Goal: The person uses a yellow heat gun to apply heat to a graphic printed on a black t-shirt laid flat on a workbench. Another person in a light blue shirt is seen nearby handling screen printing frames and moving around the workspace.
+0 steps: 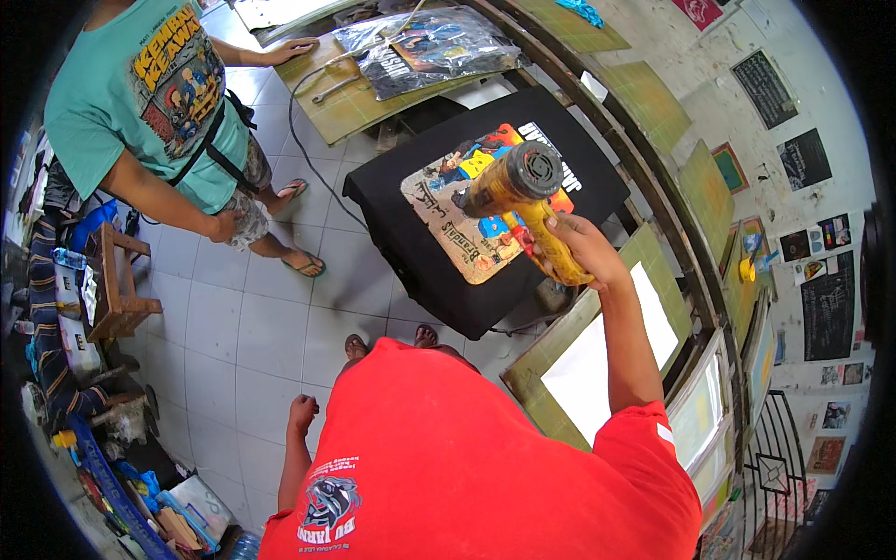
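Note:
My right hand grips the yellow handle of a worn heat gun. Its round black vent end faces up towards me. Below it, a black T-shirt is stretched over a board, with a colourful print of figures and lettering. The heat gun covers part of that print and looks held above the cloth, though its distance cannot be judged. At my side hangs my left hand, fingers curled and nothing visible in them, over the tiled floor.
Another person stands at the left, one hand on a board bearing a plastic-covered print and a wrench. A cable loops beside the shirt. A board with white paper is at right. A wooden stool stands left.

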`<action>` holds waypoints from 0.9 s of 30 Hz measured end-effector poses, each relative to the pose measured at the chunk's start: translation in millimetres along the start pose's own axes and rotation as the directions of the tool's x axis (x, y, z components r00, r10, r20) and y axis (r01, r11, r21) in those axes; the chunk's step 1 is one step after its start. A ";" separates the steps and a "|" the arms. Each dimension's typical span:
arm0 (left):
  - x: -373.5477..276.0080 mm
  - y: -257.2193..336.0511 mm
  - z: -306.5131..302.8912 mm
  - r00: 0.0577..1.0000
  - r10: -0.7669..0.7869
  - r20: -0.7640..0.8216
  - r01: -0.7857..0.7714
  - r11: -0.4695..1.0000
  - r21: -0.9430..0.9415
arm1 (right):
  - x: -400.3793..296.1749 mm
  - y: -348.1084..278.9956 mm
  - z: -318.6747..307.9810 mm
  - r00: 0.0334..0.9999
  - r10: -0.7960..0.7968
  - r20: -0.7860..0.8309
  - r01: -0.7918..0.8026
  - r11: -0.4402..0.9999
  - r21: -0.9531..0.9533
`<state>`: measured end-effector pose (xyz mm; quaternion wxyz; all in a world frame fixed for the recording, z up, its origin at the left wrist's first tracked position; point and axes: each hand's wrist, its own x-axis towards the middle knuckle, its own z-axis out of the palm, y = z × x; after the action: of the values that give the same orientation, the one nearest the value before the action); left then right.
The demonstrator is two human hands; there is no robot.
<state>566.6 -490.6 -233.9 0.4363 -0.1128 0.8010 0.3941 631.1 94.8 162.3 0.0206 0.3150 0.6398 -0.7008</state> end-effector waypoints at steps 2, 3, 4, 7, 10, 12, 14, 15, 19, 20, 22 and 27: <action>-7.5 10.7 1.6 1.000 -0.014 -0.015 0.015 0.999 0.030 | -9.3 0.4 -2.3 0.998 0.032 0.059 -0.033 0.999 0.014; -10.4 15.2 0.6 1.000 0.008 -0.016 -0.007 0.998 0.063 | -11.9 2.8 -4.7 0.999 0.023 0.047 -0.023 1.000 -0.008; -12.7 19.4 -0.5 0.999 0.030 -0.016 -0.028 0.995 0.096 | -14.4 5.4 -7.6 0.999 0.014 0.034 -0.013 0.999 -0.030; -4.1 7.6 -2.3 1.000 0.019 -0.006 -0.019 0.999 0.045 | -23.8 10.3 -7.9 0.996 0.006 -0.093 -0.018 0.991 -0.129; 8.0 -10.2 -1.6 1.000 -0.013 0.007 0.013 0.999 -0.029 | -36.1 18.1 -13.0 0.995 0.028 -0.094 -0.039 0.992 -0.122; 9.4 -13.6 -0.9 1.000 -0.023 0.012 0.023 0.999 -0.038 | -46.0 21.8 -13.7 0.998 0.050 -0.048 -0.054 0.995 -0.085; 6.5 -10.6 -0.3 1.000 -0.026 0.015 0.026 0.999 -0.023 | -58.1 20.1 -10.4 0.997 0.070 -0.013 -0.071 0.996 -0.058; 6.5 -11.8 -0.8 1.000 -0.013 0.020 0.014 1.000 -0.027 | -61.5 23.9 -11.5 0.998 0.062 -0.033 -0.063 0.997 -0.053; 3.9 -10.0 -1.9 1.000 0.014 0.026 -0.014 1.000 -0.007 | -70.8 31.1 -11.8 0.991 0.041 -0.131 -0.058 0.990 -0.129; 2.7 -8.4 -2.1 1.000 0.015 0.023 -0.016 1.000 0.008 | -72.6 31.2 -10.6 0.987 0.037 -0.159 -0.064 0.983 -0.172; 3.6 -8.0 -2.9 1.000 0.007 0.027 -0.007 1.000 0.031 | -77.7 34.7 -11.5 0.992 0.047 -0.122 -0.066 0.984 -0.166; 0.0 -0.3 -3.4 1.000 0.006 0.019 -0.007 0.999 0.039 | -90.1 35.9 -5.5 0.997 0.062 -0.044 -0.066 0.995 -0.080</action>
<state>564.7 -493.3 -233.0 0.4449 -0.0977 0.8047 0.3809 721.0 59.6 172.9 0.0424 0.3487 0.6576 -0.6665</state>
